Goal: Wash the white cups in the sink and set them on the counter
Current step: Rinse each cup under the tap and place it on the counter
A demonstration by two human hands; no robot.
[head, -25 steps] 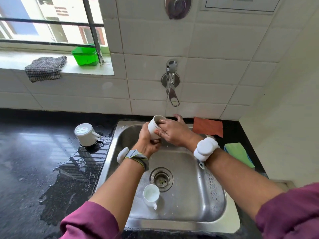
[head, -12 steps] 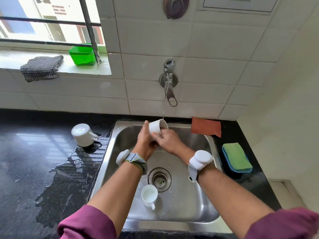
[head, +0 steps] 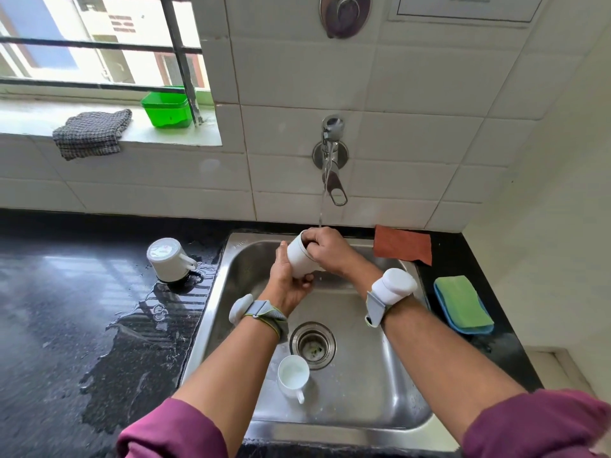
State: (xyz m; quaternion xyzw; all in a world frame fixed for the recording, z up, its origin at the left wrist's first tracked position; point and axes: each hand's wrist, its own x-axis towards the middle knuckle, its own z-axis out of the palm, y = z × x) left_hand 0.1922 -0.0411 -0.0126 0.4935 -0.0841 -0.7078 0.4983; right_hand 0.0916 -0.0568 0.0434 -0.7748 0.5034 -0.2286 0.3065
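Observation:
Over the back of the steel sink I hold a white cup under the thin stream from the wall tap. My left hand grips the cup from below. My right hand curls over its rim, fingers reaching into the mouth. A second white cup stands upright in the sink basin beside the drain. A third white cup sits upside down on the wet black counter left of the sink.
A puddle spreads over the counter beside the sink's left edge. A rust-coloured cloth and a green sponge on a blue tray lie to the right. On the window sill rest a grey checked cloth and a green tub.
Water now runs from the tap onto the cup. The cup has turned more upright between my hands, and my right hand has shifted from its side to over its rim.

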